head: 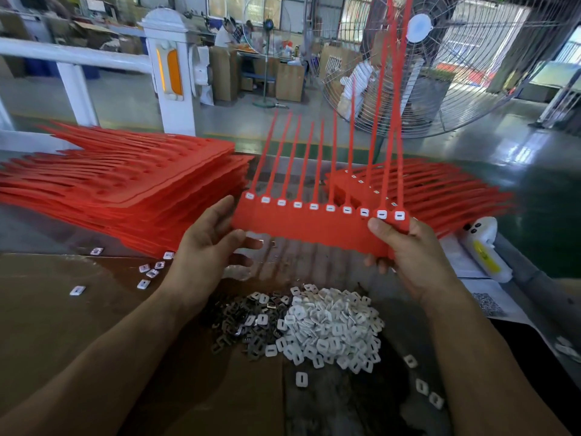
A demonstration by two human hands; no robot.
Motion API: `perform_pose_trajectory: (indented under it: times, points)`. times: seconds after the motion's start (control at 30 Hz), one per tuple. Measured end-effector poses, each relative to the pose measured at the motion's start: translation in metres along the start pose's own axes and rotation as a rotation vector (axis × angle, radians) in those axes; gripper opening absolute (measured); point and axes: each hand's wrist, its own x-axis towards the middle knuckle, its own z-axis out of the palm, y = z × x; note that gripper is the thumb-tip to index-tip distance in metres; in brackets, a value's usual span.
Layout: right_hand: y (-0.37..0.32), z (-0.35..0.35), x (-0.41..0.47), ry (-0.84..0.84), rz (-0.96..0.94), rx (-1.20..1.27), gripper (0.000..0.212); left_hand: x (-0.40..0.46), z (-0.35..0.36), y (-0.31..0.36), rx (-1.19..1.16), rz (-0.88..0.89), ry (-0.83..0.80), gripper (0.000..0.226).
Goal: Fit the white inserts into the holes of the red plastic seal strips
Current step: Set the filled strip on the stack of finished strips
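Note:
A red seal strip sheet (314,226) is held tilted up above the table, its long tails pointing away from me. White inserts (330,208) sit in every hole along its row of heads. My right hand (412,256) grips the sheet's right end, thumb on top. At the sheet's left edge my left hand (213,243) has its fingers spread, fingertips touching the edge without closing on it. A pile of loose white inserts (333,328) lies below on the table, with a pile of small dark metal clips (245,322) beside it on the left.
A tall stack of red strip sheets (125,190) fills the left of the table; a smaller stack (440,190) lies at the right. Stray inserts (151,272) dot the brown cardboard (63,309). A white tool with a yellow label (484,247) rests far right. A large fan (440,58) stands beyond.

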Motion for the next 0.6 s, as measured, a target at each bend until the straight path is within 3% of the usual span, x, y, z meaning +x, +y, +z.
perform_pose_trajectory:
  times: [0.13, 0.3, 0.47, 0.6]
  points:
    - [-0.001, -0.007, 0.007, 0.196, 0.013, 0.047, 0.010, -0.001, 0.003, 0.002, 0.051, 0.036, -0.013, 0.066]
    - [-0.005, -0.008, 0.022, 0.421, 0.186, 0.331, 0.010, -0.004, 0.006, 0.003, 0.126, 0.073, -0.024, 0.049]
    - [-0.004, -0.014, 0.024, 0.282, 0.299, 0.814, 0.020, -0.002, 0.005, 0.000, 0.134, 0.067, -0.017, 0.039]
    - [0.000, -0.018, 0.021, 0.248, 0.316, 0.783, 0.023, -0.003, 0.004, 0.001, 0.123, 0.061, -0.007, 0.035]
